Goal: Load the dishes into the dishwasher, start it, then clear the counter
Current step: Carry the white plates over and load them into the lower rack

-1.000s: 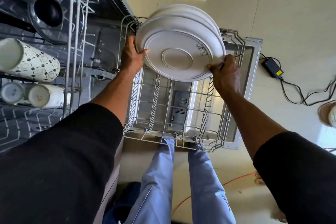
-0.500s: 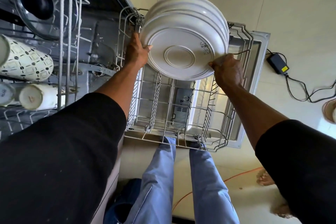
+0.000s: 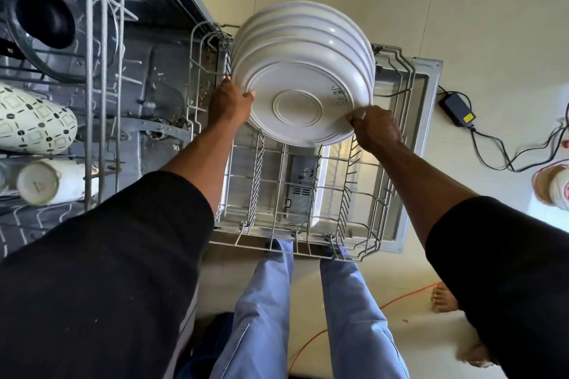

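Several white plates (image 3: 303, 77) stand on edge, one behind another, at the far end of the pulled-out lower dishwasher rack (image 3: 351, 191). The nearest plate shows its underside with a raised foot ring and a small label. My left hand (image 3: 229, 103) grips that plate's left rim, thumb on its underside. My right hand (image 3: 374, 129) pinches its lower right rim. The rack's near half holds nothing; its tines stand bare over the open dishwasher door (image 3: 418, 144).
The upper rack (image 3: 101, 71) at left holds a patterned mug (image 3: 34, 120), a white cup (image 3: 41, 183) and a dark bowl (image 3: 46, 17). A black power adapter (image 3: 457, 109) and cables lie on the floor at right. Bare feet (image 3: 445, 298) stand nearby.
The plates and both hands have shifted slightly away from me toward the rack's far end, and more plates now show in a row behind the nearest one.
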